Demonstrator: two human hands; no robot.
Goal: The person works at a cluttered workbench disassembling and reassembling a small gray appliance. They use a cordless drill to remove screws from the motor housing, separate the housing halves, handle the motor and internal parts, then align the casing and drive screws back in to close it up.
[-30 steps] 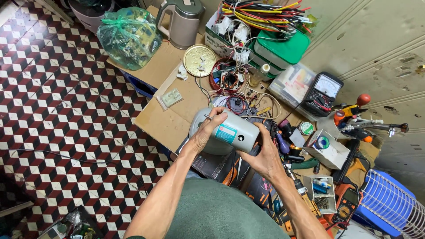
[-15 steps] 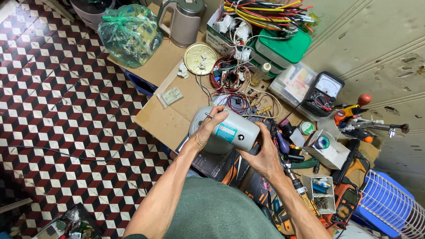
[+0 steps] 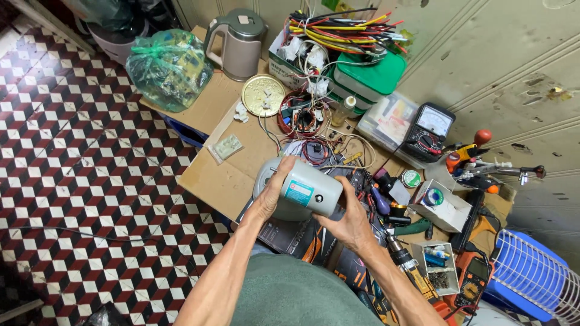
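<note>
— What do the hands hold?
— Both grasp a grey motor (image 3: 302,192), lifted just above the cardboard (image 3: 208,175) on the bench. The left hand (image 3: 270,196) wraps its rounded end, fingers curled over the top. The right hand (image 3: 345,218) grips the other end from below, thumb on the side.
— What's around it?
— Behind, a coil of wires (image 3: 301,118) and a gold lid (image 3: 263,95). A kettle (image 3: 241,43) and green bag (image 3: 169,66) stand farther back. A meter (image 3: 430,130) sits to the right, well apart.
</note>
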